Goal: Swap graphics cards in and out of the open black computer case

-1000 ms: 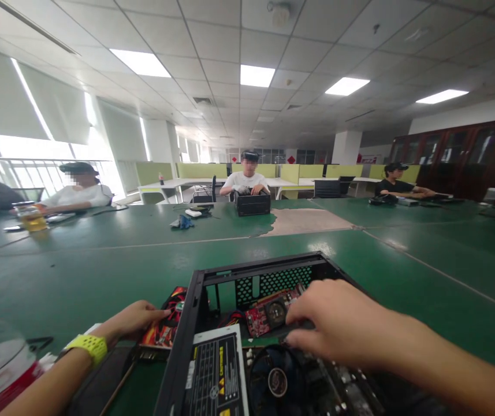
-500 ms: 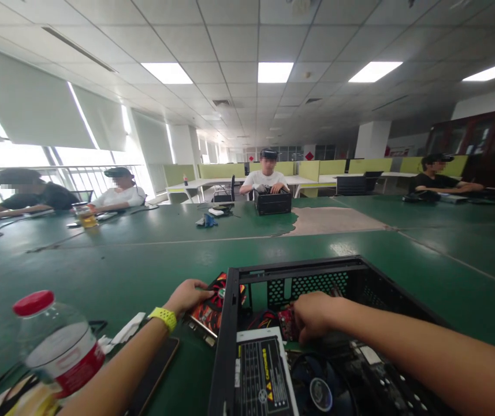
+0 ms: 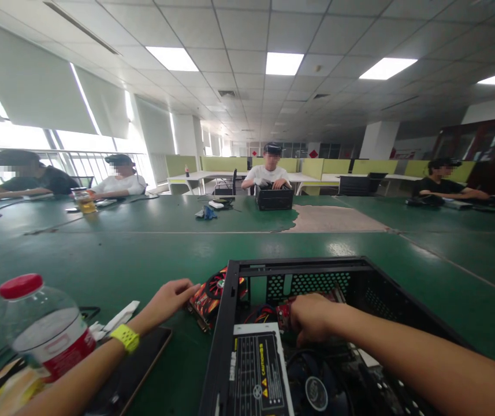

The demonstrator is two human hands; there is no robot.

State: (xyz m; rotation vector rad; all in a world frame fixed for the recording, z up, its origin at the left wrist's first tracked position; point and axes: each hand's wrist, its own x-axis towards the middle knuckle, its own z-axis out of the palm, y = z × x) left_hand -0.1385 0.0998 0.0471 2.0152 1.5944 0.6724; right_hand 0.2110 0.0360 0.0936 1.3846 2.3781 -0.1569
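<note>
An open black computer case (image 3: 299, 267) lies on the green table (image 3: 143, 254) in front of me. My right hand (image 3: 312, 318) reaches inside it, fingers curled down on a red circuit card (image 3: 285, 313) near the case's back wall. A grey power supply (image 3: 256, 370) and a round fan (image 3: 316, 393) fill the case's near end. My left hand (image 3: 167, 300), with a yellow wristband (image 3: 126, 337), rests flat on the table, fingertips touching a red and black graphics card (image 3: 210, 294) lying just outside the case's left wall.
A clear bottle with a red cap (image 3: 43, 329) stands at the near left, beside a dark tablet (image 3: 130, 370) and cables. Several other people sit at the far side of the table; one has a black case (image 3: 274, 198). A yellow drink (image 3: 83, 202) stands far left.
The view has swung left and lifted, bringing the bottle into sight. My right hand has closed down deeper on the red card inside the case. My left hand stays at the graphics card.
</note>
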